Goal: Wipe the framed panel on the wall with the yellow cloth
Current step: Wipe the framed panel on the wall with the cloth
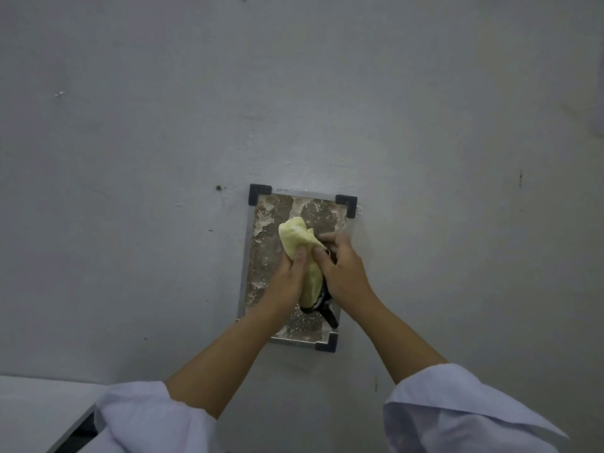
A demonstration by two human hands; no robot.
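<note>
Gripping one yellow cloth (pixel 302 246): two hands (pixel 289 276).

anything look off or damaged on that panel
Yes. The framed panel has a blotchy brown surface with pale flaking patches, thickest near its top. Black corner brackets show at three corners; the lower-left one is hidden by the left hand.

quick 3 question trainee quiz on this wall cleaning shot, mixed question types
1. True or false: both hands hold the bunched yellow cloth.
2. What marks the corners of the grey-framed, stained rectangular panel? A) black brackets B) red tape C) brass screws
3. Fill in: a black ____ hangs below the cloth.

Key: 1 true: left hand and right hand both grip it. 2 A, as at the top left bracket. 3 strap.
</note>
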